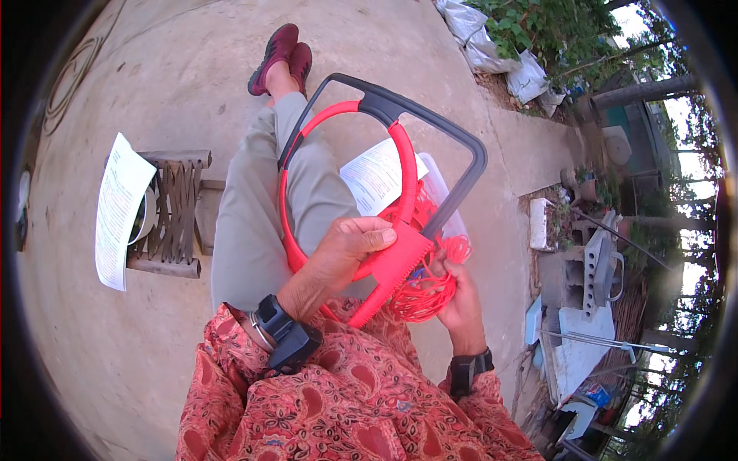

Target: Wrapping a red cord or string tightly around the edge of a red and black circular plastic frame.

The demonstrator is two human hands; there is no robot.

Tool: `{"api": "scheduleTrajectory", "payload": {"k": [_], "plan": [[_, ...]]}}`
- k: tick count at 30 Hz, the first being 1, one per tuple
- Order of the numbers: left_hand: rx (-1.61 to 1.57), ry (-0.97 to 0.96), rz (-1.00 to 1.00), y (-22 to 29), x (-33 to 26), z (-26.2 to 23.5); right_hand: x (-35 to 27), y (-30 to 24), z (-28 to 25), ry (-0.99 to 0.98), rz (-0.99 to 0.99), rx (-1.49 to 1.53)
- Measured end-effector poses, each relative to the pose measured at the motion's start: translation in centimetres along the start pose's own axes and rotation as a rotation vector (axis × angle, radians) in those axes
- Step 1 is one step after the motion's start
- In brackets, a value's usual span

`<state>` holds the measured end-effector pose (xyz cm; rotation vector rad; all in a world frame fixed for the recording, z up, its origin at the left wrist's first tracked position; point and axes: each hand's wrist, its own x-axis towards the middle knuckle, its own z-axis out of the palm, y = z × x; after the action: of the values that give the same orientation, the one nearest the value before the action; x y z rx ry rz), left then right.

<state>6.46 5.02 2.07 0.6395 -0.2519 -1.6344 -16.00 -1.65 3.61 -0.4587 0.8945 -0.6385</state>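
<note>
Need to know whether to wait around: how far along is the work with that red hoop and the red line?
Done: nothing clearly finished. In hand: the left hand grips the red and grey hoop frame, the right hand holds a loose bundle of red line. Left: that bundle looks wholly unsorted, so probably early.

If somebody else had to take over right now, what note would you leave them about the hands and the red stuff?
Left hand: grip closed over the red flat block of the red and grey handle frame, held above the lap.
Right hand: fingers in the tangle of red cord, under the frame.
Nearby: a printed sheet lies under the frame on the lap; another paper sheet rests on a wooden stool to the left.
Done: frame and cord are in hand.
Left: cord is loose, not neatly wound.
</note>
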Motion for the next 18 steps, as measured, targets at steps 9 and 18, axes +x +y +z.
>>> {"api": "scheduleTrajectory", "payload": {"k": [9,18], "plan": [[-0.086,0.087,-0.081,-0.3,0.8,0.5,-0.6,-1.8,3.0,-0.029,-0.206,-0.065],[-0.098,0.081,-0.050,-0.2,0.7,0.4,1.2,-0.4,5.5,-0.189,-0.011,-0.231]]}}
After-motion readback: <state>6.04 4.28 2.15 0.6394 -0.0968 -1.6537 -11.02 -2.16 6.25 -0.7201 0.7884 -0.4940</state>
